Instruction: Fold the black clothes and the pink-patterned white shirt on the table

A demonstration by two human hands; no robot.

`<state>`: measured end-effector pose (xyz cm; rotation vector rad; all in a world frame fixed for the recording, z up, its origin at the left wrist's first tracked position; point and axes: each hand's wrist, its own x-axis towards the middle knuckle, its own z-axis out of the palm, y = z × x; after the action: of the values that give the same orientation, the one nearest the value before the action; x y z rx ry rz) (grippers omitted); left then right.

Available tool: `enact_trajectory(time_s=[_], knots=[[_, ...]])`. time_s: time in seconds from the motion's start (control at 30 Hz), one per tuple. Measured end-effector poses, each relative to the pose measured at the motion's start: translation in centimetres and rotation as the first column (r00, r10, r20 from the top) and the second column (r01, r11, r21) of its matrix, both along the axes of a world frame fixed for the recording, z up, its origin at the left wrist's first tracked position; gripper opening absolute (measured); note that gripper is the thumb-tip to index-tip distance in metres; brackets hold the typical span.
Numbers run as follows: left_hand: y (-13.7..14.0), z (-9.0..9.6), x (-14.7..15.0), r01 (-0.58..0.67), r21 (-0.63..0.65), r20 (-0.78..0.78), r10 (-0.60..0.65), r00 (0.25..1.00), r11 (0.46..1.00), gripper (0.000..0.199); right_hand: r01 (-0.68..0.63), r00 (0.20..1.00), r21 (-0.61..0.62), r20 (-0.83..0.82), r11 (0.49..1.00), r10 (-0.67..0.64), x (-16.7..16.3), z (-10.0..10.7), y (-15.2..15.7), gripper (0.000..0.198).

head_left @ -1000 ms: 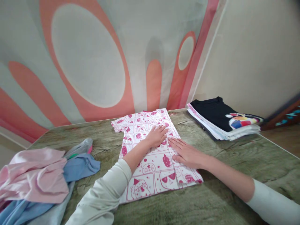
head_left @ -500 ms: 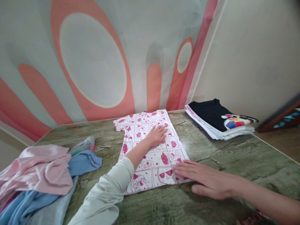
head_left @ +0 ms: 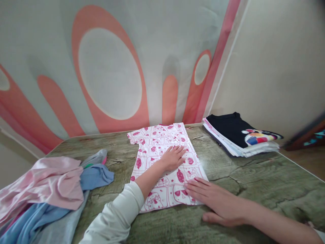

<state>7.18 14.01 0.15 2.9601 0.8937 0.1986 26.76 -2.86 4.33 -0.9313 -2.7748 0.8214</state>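
Head view: L hand (head_left: 173, 158) is flat on the printed shirt (head_left: 152, 151), R hand (head_left: 219, 205) flat w/ fingers over its near corner, both gripping nothing, the shirt lying on bench (head_left: 243, 179) betw clothes heap (head_left: 50, 183) & folded stack (head_left: 230, 130), so uneven dragging by either palm could crease it.

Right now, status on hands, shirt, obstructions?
Left hand flat on printed shirt; right hand at its near right corner. Shirt flat, one sleeve showing. Loose clothes left, folded stack right, neither touching it.
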Motion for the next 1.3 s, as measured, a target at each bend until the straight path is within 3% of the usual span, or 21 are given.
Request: enact_trajectory(time_s=[0.2, 0.37, 0.47, 0.67, 0.8, 0.93, 1.07, 1.3], knots=[[-0.6, 0.4, 0.1, -0.001, -0.012, -0.018, 0.001, 1.0, 1.0, 0.052, -0.051, 0.999, -0.102, 0.014, 0.993, 0.052, 0.2, 1.9, -1.6, 0.07], [-2.5, 0.7, -0.6, 0.0, -0.025, -0.037, -0.001, 0.999, 1.0, 0.055, 0.078, 0.997, -0.061, 0.02, 0.995, -0.077, 0.3, 0.8, -0.9, 0.067], [-3.7, 0.8, -1.1, -0.012, -0.035, -0.041, 0.01, 0.999, 0.999, 0.057, 0.092, 0.995, -0.057, 0.054, 0.994, -0.089, 0.3, 0.4, -1.0, 0.072], [-4.8, 1.1, -1.4, -0.028, -0.059, -0.035, 0.026, 0.999, 0.998, 0.056, 0.067, 0.997, -0.129, 0.042, 0.989, -0.062, 0.4, 2.9, -0.5, 0.065], [-5.1, 1.3, -1.3, -0.04, -0.06, -0.042, 0.037, 0.998, 0.997, 0.057, 0.18, 0.982, -0.037, -0.045, 0.983, -0.182, 0.4, 2.1, 4.3, 0.045], [-5.5, 1.3, -1.2, -0.041, -0.055, -0.032, 0.039, 0.999, 0.998, 0.058, 0.428, 0.903, 0.159, -0.125, 0.89, -0.412, 0.3, -2.0, 11.7, 0.051], [-5.8, 1.3, -1.2, -0.036, -0.08, -0.018, 0.035, 0.999, 0.996, 0.057, 0.439, 0.894, 0.323, -0.062, 0.839, -0.444, 0.0, -5.4, 18.2, 0.057], [-6.1, 1.9, -1.4, -0.035, -0.13, 0.002, 0.036, 0.999, 0.991, 0.056, 0.559, 0.759, 0.368, 0.133, 0.743, -0.637, -0.6, -6.0, 25.0, 0.068]])
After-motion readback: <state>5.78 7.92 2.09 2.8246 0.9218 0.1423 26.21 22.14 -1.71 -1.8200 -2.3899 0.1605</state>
